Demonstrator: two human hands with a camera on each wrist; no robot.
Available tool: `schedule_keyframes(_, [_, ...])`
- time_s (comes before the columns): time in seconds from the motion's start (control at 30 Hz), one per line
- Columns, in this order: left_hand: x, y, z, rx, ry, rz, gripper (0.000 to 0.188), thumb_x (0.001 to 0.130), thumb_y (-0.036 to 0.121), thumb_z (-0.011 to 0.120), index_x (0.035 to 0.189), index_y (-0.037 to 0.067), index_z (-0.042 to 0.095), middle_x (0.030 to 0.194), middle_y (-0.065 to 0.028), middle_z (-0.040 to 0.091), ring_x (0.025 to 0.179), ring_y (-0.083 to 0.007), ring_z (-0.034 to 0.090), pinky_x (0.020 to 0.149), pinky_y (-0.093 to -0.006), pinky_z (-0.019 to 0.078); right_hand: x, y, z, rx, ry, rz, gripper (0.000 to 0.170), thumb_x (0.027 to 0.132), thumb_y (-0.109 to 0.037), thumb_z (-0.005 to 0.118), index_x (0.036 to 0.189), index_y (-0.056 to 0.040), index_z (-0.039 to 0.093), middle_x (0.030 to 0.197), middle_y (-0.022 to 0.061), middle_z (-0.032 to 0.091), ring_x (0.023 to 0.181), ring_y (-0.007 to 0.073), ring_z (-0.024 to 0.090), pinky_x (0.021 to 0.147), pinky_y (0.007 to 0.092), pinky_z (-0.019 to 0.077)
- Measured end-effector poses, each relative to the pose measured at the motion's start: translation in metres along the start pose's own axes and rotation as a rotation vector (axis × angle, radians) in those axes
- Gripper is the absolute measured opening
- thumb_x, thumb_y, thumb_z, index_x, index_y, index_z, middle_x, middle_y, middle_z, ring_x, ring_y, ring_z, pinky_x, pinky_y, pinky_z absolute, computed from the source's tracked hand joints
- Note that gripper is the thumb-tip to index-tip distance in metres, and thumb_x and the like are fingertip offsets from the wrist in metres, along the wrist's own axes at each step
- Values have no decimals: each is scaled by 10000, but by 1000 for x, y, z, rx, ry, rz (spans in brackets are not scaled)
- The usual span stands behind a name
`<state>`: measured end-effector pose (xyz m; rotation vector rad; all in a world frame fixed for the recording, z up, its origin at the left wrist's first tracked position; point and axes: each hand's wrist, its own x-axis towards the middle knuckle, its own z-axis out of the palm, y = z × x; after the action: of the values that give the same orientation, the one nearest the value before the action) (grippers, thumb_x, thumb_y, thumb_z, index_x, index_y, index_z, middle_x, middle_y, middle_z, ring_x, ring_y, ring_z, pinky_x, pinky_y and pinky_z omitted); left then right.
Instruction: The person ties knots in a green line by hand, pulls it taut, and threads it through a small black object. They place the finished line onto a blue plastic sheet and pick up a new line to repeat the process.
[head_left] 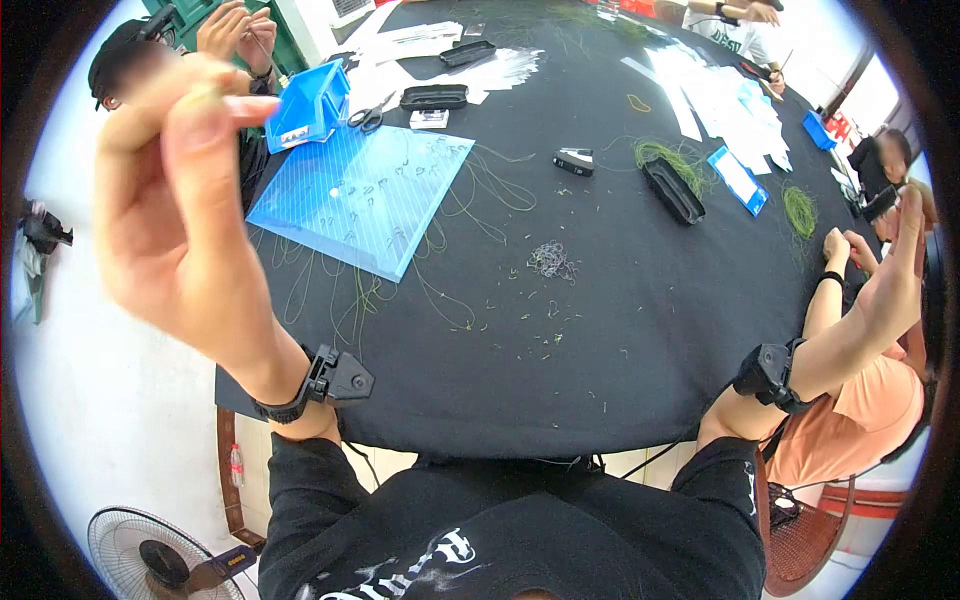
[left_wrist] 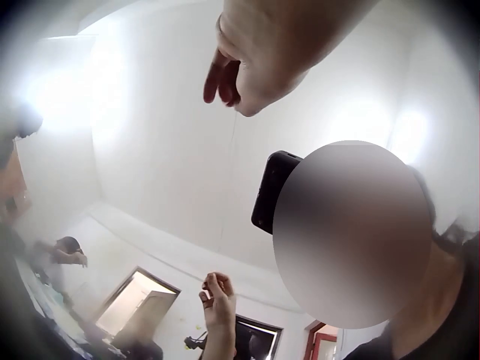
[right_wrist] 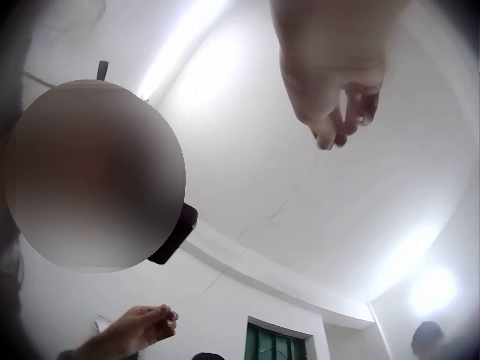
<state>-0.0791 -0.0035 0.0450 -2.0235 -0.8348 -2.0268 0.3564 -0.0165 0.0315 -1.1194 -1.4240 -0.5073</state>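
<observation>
Both hands are raised above the black table (head_left: 480,390). At the left of the head view is my left hand (head_left: 190,210), thumb and fingers drawn together; my right hand (head_left: 890,280) is at the far right. A thin line (right_wrist: 271,216) runs between them in the right wrist view. One end meets the pinching fingertips of the right hand (right_wrist: 334,82), the other the pinched fingers of the left hand (right_wrist: 146,326). Below the left hand, a blue board (head_left: 360,195) carries rows of small dark pieces, with thin green lines trailing off its edges.
Around the board are a blue bin (head_left: 310,105), scissors (head_left: 366,119) and a black tray (head_left: 436,97). Further right lie a stapler (head_left: 574,162), another black tray (head_left: 674,190) and a green line coil (head_left: 800,211). A small tangled pile (head_left: 552,261) lies mid-table. Other people sit around.
</observation>
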Motion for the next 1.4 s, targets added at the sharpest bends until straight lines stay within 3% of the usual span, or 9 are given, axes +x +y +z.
schedule_keyframes(0.17, [-18, 13, 34, -562, -481, -382, 66, 805, 24, 586, 774, -33, 579, 723, -109, 593, 619, -132, 548, 546, -220, 436, 17, -76, 35, 170, -92, -302, 190, 828, 14, 553, 1016, 22, 580, 991, 94, 572, 771, 106, 536, 636, 214, 439])
schedule_keyframes(0.33, [-30, 16, 47, -918, -573, -721, 71, 782, 32, 650, 801, -31, 623, 776, -112, 642, 654, -108, 587, 559, -210, 476, 4, -121, 81, 679, -514, -602, 160, 683, 23, 635, 838, -16, 618, 797, 82, 583, 661, 158, 528, 592, 262, 389])
schedule_keyframes(0.57, [-32, 18, 48, -1005, -605, -831, 69, 785, 25, 656, 804, -40, 640, 786, -93, 652, 631, -86, 587, 532, -193, 476, -26, -140, 115, 877, -472, -532, 186, 641, -31, 711, 816, -40, 649, 755, 62, 598, 626, 143, 519, 548, 239, 367])
schedule_keyframes(0.77, [-33, 18, 48, -983, -611, -800, 52, 791, 17, 647, 805, -33, 644, 796, -83, 650, 624, -78, 578, 537, -188, 478, -32, -145, 119, 858, -389, -538, 172, 638, -14, 710, 790, -50, 640, 752, 60, 598, 617, 138, 506, 548, 236, 366])
schedule_keyframes(0.87, [-31, 25, 47, -790, -483, -651, 192, 779, 124, 682, 780, -48, 597, 758, -133, 610, 594, -128, 538, 529, -203, 418, -27, -147, 114, 821, -466, -462, 170, 630, 10, 693, 779, -45, 632, 750, 58, 596, 619, 139, 508, 547, 235, 370])
schedule_keyframes(0.97, [-30, 17, 45, -477, -422, -155, 133, 724, 40, 692, 793, -32, 604, 773, -135, 631, 645, -148, 547, 585, -224, 419, -24, -150, 102, 757, -654, -318, 168, 623, 36, 668, 771, -34, 625, 745, 58, 597, 620, 135, 516, 528, 228, 375])
schedule_keyframes(1.07, [-28, 21, 43, -403, -419, 25, 152, 679, -17, 687, 808, -16, 608, 802, -139, 650, 682, -160, 554, 615, -239, 420, -28, -156, 91, 733, -788, -201, 168, 626, 47, 655, 777, -20, 625, 739, 62, 601, 621, 129, 523, 503, 220, 377])
schedule_keyframes(1.13, [-29, 22, 44, -391, -413, 59, 146, 687, -31, 672, 816, -8, 608, 819, -140, 657, 686, -157, 554, 609, -237, 418, -29, -162, 87, 737, -819, -111, 170, 629, 48, 654, 786, -14, 628, 736, 66, 604, 620, 125, 524, 489, 216, 376])
schedule_keyframes(1.4, [-36, 32, 46, -350, -388, 7, 132, 707, -17, 671, 824, 14, 618, 770, -99, 640, 672, -153, 537, 599, -236, 405, -38, -145, 80, 227, -1118, -354, 159, 658, 24, 598, 802, -22, 551, 757, 108, 569, 757, 271, 586, 600, 341, 467])
